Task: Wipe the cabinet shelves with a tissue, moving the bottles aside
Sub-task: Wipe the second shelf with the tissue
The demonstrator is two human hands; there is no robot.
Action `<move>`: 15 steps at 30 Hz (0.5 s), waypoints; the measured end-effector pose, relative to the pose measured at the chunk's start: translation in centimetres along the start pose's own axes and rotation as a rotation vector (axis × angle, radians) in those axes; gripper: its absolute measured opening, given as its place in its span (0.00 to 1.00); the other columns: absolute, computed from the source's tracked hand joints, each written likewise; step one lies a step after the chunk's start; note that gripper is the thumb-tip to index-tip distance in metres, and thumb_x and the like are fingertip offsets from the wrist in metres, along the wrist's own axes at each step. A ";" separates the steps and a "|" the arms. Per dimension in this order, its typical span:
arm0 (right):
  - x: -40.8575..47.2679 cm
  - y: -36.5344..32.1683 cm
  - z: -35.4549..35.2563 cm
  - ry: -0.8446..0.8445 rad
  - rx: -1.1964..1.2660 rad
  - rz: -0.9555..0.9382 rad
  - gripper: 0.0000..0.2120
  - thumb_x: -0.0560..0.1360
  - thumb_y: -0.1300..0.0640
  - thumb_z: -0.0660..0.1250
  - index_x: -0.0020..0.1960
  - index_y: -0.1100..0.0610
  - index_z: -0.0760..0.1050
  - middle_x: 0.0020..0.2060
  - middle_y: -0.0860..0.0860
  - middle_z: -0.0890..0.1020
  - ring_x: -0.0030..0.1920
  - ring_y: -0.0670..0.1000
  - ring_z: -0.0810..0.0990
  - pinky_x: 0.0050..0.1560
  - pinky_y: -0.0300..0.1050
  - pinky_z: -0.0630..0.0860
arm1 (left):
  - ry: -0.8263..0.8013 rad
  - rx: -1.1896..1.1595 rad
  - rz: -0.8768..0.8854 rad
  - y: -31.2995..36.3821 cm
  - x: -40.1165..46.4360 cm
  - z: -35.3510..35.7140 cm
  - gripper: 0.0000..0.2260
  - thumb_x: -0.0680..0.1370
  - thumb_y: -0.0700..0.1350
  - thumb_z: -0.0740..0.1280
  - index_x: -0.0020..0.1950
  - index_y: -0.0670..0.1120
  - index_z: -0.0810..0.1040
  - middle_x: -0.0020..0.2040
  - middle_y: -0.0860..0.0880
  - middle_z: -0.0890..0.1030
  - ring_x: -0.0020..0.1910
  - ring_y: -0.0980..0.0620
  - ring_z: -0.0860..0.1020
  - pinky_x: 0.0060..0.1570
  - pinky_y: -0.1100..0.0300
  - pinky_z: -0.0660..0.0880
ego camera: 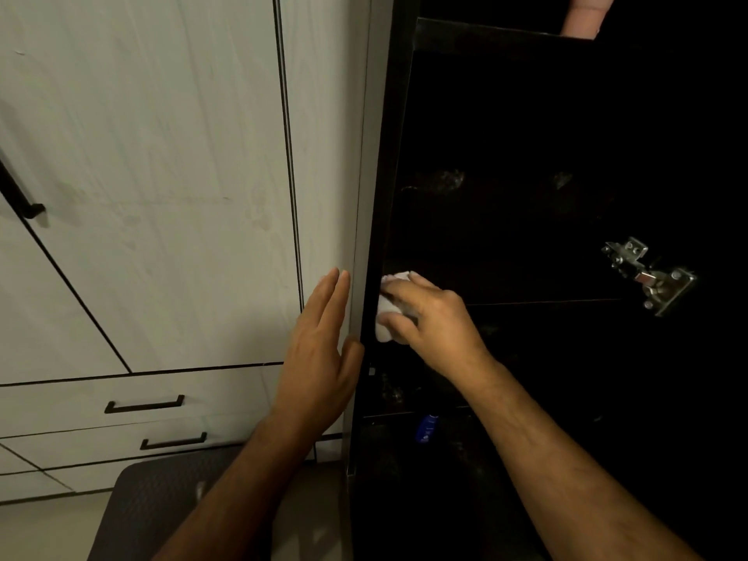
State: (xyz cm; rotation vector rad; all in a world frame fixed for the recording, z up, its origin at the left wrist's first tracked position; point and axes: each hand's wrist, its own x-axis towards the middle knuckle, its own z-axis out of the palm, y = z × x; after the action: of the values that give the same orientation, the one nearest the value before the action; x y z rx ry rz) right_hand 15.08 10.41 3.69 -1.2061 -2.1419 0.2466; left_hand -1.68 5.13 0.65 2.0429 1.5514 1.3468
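My right hand (429, 321) holds a crumpled white tissue (384, 313) against the dark cabinet shelf (526, 303) at its left inner corner, fingers curled round it. My left hand (319, 350) lies flat with straight fingers on the pale outer side panel (360, 236) of the cabinet, thumb at its edge. A small blue bottle (426, 429) stands on the shelf below, near the left wall. The cabinet's interior is very dark and most of it is hard to make out.
A metal door hinge (647, 275) sticks out at the right of the cabinet. A pinkish object (585, 14) shows above the top shelf edge. White cupboard doors and drawers with black handles (143, 404) fill the left. A dark mat (170, 508) lies on the floor.
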 end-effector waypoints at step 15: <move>-1.0 7.7 -3.9 -0.006 -0.200 -0.275 0.18 0.76 0.51 0.64 0.61 0.58 0.80 0.60 0.52 0.81 0.66 0.48 0.76 0.76 0.56 0.54 | 0.173 0.012 0.027 2.8 -0.5 4.0 0.31 0.76 0.40 0.61 0.79 0.47 0.55 0.79 0.48 0.54 0.78 0.54 0.53 0.75 0.58 0.56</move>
State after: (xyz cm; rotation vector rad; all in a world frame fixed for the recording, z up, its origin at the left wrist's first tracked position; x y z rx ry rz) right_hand 23.19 13.31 2.70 -1.0003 -2.3492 -0.0858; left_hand 3.19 4.87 0.08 2.0072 1.6089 1.5644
